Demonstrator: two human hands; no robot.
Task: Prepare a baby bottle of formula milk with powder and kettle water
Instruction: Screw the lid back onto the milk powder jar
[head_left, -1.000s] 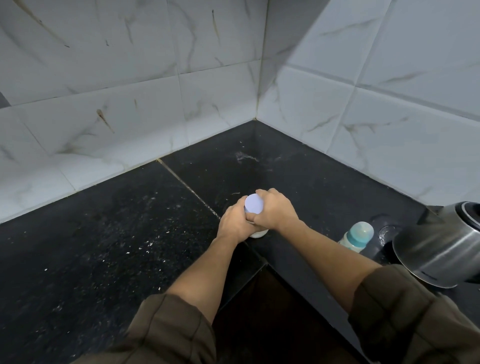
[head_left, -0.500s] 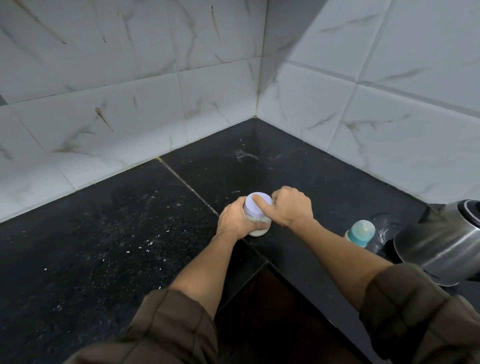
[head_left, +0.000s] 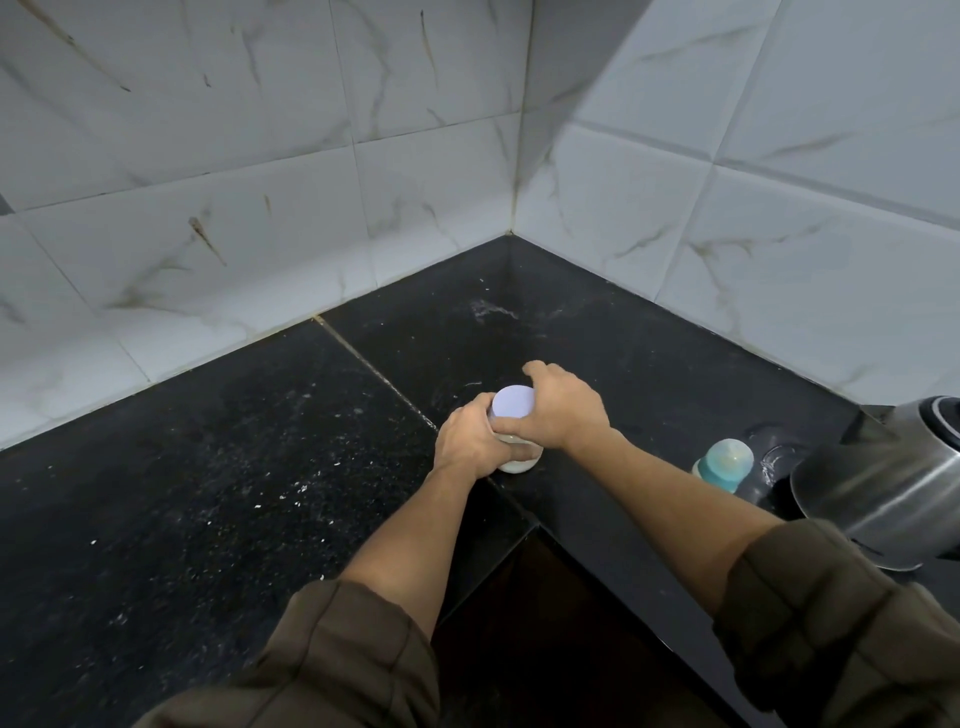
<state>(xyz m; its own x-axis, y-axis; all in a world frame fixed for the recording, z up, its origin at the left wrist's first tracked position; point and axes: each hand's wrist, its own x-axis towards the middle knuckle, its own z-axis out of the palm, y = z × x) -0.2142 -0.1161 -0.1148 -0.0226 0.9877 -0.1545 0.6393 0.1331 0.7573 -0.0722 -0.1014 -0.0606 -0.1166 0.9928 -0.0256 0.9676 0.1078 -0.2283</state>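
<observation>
a: how far along is the person?
b: early, it seems. the right hand (head_left: 563, 410) curls fingers and thumb round the flat round pale-lilac lid (head_left: 513, 410). just beneath them the left hand (head_left: 467, 441) grips the small clear jar (head_left: 519, 462) of whitish contents, which stands on the speckled black stone counter (head_left: 208, 493). the lid looks on yet.
a: and the bottle?
b: the teal-capped baby bottle (head_left: 724, 462) stands well right of the fingers, beside the shiny steel kettle (head_left: 878, 483). scooping, pouring and mixing appear left. both forearms reach forward, wrists turned inward.
</observation>
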